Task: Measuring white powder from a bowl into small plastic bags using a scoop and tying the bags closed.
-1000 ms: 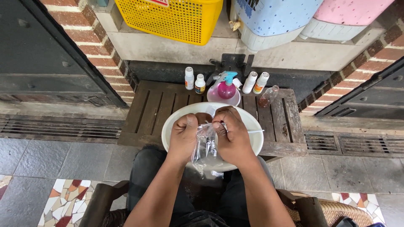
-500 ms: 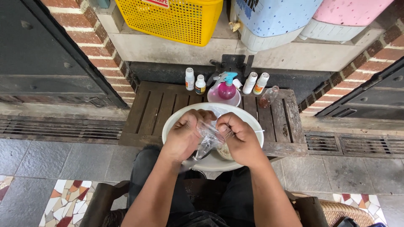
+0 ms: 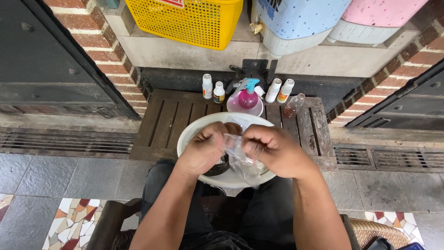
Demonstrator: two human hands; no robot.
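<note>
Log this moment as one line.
left hand: gripping clear plastic bag | right hand: gripping same bag | bag: over white basin | basin: on wooden slatted stand | behind: small bottles, pink spray bottle

Your left hand (image 3: 206,150) and right hand (image 3: 273,149) are hiding most of white bowl (image 3: 194,128); what is lying inside is not showing. Clear plastic bag (image 3: 238,155) is looking blurred. Yellow basket (image 3: 185,21) is getting cut at top edge.
</note>
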